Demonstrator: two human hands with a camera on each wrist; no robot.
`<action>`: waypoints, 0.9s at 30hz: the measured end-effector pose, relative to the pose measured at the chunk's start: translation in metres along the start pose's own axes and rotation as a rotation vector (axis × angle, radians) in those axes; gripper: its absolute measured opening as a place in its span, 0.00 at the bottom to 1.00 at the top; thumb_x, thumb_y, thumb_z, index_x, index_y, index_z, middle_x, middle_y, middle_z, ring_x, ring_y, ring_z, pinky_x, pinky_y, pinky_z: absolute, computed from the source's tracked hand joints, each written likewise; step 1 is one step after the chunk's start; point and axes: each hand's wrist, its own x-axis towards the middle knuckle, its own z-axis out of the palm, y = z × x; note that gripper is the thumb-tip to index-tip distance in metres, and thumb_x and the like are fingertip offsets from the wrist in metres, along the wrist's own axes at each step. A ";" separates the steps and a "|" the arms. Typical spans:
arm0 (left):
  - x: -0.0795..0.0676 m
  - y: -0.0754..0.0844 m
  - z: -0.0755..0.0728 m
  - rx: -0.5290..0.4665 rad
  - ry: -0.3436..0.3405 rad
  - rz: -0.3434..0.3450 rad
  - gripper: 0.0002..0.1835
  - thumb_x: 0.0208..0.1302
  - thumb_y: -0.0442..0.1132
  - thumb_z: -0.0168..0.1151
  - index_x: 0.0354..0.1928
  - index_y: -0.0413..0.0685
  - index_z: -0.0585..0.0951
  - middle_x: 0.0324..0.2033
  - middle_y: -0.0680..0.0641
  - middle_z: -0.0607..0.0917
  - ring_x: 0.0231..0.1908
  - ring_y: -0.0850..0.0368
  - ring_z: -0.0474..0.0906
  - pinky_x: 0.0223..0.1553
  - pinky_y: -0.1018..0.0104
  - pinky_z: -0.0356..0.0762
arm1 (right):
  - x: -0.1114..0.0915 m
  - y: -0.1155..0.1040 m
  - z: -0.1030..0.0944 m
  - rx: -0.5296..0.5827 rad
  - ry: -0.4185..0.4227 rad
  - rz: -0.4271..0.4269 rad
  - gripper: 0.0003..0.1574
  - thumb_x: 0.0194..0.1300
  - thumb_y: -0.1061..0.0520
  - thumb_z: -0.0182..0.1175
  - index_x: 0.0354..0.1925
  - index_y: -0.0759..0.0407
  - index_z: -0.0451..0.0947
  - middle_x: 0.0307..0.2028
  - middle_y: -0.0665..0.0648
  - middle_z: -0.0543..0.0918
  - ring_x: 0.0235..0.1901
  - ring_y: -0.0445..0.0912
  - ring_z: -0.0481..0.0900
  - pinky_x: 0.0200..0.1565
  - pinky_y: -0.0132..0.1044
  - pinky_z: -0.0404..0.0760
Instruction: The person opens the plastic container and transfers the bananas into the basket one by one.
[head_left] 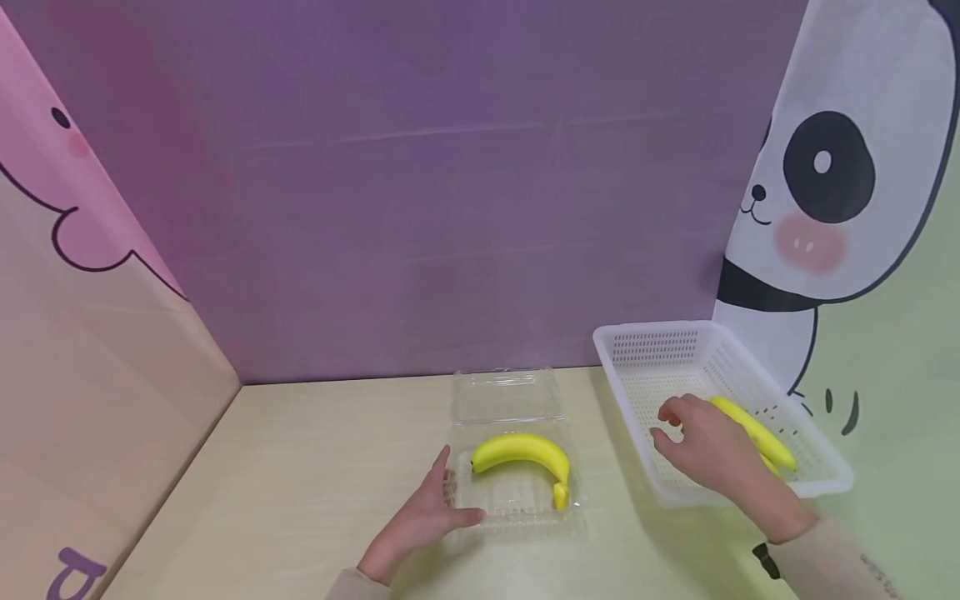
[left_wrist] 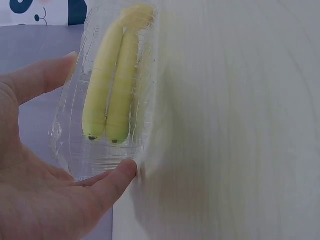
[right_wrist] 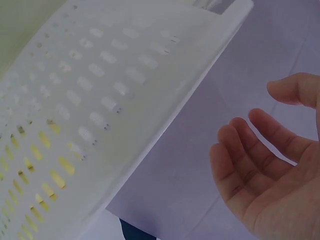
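A clear plastic clamshell box (head_left: 517, 504) lies on the table with its lid (head_left: 506, 398) folded back. Inside is a yellow banana (head_left: 525, 447); from the side, in the left wrist view, it shows as two bananas (left_wrist: 102, 87) joined at the stem. My left hand (head_left: 423, 512) spreads around the box's near left corner, fingertips against the plastic. Over the white basket (head_left: 630, 417), my right hand (head_left: 708, 446) hovers with loosely bent fingers and nothing between them. Yellow bananas (head_left: 753, 433) lie in the basket, partly hidden behind that hand and wrist.
The basket has slotted walls and stands at the table's right side. A purple backdrop (head_left: 450, 208) rises behind the table (head_left: 300, 483). Printed side panels stand left and right, the right one with a panda (head_left: 862, 242).
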 end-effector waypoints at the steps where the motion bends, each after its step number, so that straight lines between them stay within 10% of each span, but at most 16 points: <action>1: 0.000 0.000 0.000 0.001 0.001 0.000 0.66 0.55 0.44 0.79 0.80 0.38 0.38 0.72 0.21 0.57 0.71 0.26 0.58 0.68 0.32 0.59 | 0.000 -0.001 0.001 0.000 0.008 -0.005 0.08 0.61 0.55 0.67 0.36 0.58 0.81 0.32 0.52 0.80 0.30 0.48 0.78 0.31 0.45 0.78; 27: -0.002 0.004 0.001 -0.011 0.003 0.001 0.65 0.55 0.42 0.78 0.80 0.37 0.38 0.71 0.19 0.56 0.71 0.25 0.57 0.68 0.32 0.59 | -0.002 -0.029 0.016 0.064 0.061 -0.066 0.06 0.60 0.56 0.68 0.36 0.56 0.82 0.32 0.49 0.79 0.32 0.45 0.77 0.33 0.41 0.78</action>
